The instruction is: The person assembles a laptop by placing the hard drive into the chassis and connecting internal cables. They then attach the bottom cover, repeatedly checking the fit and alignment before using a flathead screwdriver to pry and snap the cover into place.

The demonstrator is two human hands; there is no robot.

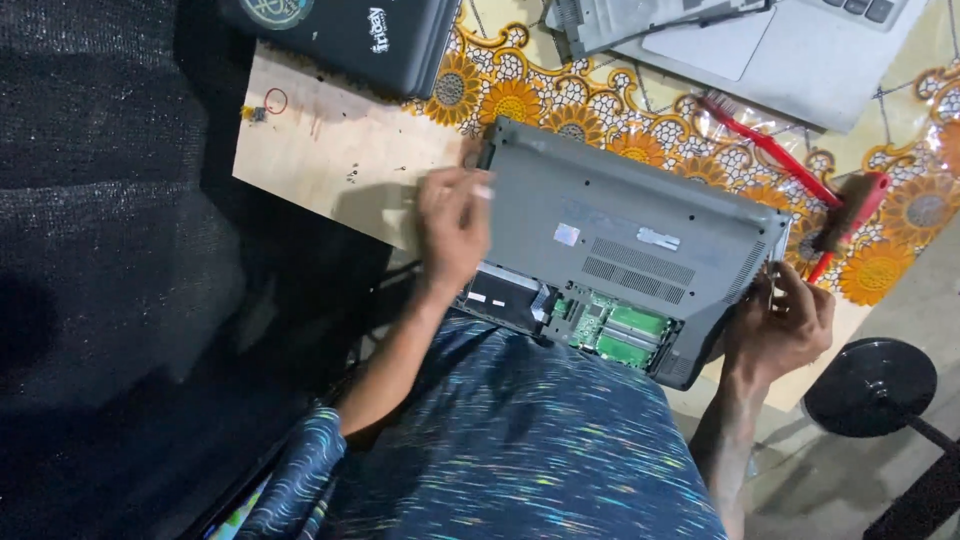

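— What have the hands got right now?

— I've got a grey laptop (620, 250) lying upside down, partly on the table and partly over my lap. My left hand (452, 228) is flat on its left edge, fingers spread and pressing rather than gripping, which I'd say steadies the case. My right hand (782, 322) is curled around the right corner, closed on the laptop's edge; there may be a thin tool between the fingers, but the view is too blurred to be sure.

— Is the bottom open?

— One panel is off near me: a green circuit board (612, 328) shows in the open bay, facing up so it can be reached.

— What's around it?

— A wooden board (330, 150) under the left end with tiny screws scattered on it, a flowered tablecloth (520, 90), a red brush (800, 180) just beyond the right corner, a dark laptop (350, 35) and a silver laptop (790, 50) farther off.
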